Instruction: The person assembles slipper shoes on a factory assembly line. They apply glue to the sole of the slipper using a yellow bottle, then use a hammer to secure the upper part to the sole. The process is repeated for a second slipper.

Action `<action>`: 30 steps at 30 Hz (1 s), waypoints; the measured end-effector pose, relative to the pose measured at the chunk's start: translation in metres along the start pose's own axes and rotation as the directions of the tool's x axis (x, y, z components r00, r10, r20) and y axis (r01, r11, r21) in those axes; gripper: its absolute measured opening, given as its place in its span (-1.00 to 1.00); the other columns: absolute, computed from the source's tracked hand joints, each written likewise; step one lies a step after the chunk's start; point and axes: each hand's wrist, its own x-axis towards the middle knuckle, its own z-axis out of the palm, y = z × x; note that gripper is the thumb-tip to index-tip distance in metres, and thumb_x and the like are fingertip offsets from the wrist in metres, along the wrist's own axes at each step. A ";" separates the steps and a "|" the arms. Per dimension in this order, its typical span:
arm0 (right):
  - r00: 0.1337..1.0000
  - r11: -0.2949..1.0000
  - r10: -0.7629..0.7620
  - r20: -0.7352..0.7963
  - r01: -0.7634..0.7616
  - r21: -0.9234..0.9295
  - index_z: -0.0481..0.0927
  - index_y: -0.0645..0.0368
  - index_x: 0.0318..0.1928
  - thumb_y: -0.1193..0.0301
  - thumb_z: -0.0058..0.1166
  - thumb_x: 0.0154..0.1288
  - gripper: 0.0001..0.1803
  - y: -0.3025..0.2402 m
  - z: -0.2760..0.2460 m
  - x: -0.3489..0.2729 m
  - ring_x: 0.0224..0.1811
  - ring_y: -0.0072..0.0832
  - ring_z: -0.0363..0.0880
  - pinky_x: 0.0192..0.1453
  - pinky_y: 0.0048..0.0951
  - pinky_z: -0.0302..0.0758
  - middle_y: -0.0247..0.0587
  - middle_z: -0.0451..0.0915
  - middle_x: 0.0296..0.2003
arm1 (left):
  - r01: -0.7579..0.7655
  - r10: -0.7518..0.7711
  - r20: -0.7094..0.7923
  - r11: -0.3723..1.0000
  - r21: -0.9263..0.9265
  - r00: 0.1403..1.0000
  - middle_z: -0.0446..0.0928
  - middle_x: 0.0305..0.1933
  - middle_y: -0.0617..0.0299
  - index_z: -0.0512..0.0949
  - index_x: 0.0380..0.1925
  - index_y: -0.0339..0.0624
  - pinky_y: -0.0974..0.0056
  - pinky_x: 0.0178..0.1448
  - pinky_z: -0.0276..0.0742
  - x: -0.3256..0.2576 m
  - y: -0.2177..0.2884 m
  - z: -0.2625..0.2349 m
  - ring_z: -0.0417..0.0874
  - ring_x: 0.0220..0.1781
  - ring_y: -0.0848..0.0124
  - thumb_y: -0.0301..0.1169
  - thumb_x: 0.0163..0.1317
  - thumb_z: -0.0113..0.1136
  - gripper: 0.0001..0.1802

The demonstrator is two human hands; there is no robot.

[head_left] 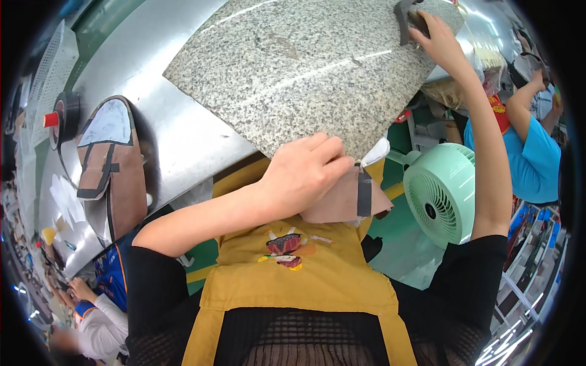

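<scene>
At the near corner of a speckled granite slab (287,67), my left hand (308,174) is closed on a brown fabric piece (336,207). The fabric hangs over the slab's edge in front of my apron and carries a black strip (364,194). A small white flap (375,152) sticks out beside it. My right hand (438,41) reaches to the far right part of the slab, its fingers closed around a dark grey strip-like piece (403,23). What lies under those fingers is partly hidden.
On the metal table (177,131) at left lies a brown fabric bag (116,183) with black trim, near a black round reel (67,119) with a red knob. A green fan (439,195) stands right of my lap. Co-workers sit at far right and lower left.
</scene>
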 end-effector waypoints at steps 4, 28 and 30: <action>0.994 0.984 0.109 -0.013 -0.106 0.141 0.44 0.28 -0.03 0.23 0.07 0.29 -0.61 -0.030 0.006 0.021 -0.09 -0.09 0.51 0.00 -0.24 0.43 0.06 0.53 -0.17 | -0.068 0.068 0.025 0.998 0.017 0.997 0.40 -0.42 0.35 0.58 -0.34 -0.11 0.37 -0.43 0.43 -0.001 0.000 -0.002 0.48 -0.42 0.42 -0.51 -0.11 0.22 -0.76; 0.930 0.661 -0.021 0.368 -0.263 0.703 0.40 0.25 0.12 0.65 -0.06 0.19 -0.57 -0.230 -0.167 -0.147 -0.20 -0.09 0.59 -0.20 -0.29 0.53 -0.01 0.52 -0.12 | -0.349 0.320 0.163 0.915 0.201 0.933 0.30 -0.41 0.29 0.50 -0.35 -0.23 0.41 -0.44 0.35 0.001 -0.001 -0.007 0.42 -0.41 0.46 -0.46 -0.14 0.16 -0.75; 0.880 0.607 -0.035 0.473 -0.358 0.710 0.41 0.23 0.11 0.65 -0.03 0.14 -0.54 -0.234 -0.161 -0.148 -0.18 -0.09 0.59 -0.20 -0.30 0.55 -0.03 0.52 -0.07 | -0.343 0.323 0.126 0.917 0.203 0.938 0.28 -0.42 0.30 0.46 -0.43 -0.19 0.40 -0.42 0.33 0.000 -0.002 -0.003 0.40 -0.41 0.45 -0.43 -0.14 0.14 -0.80</action>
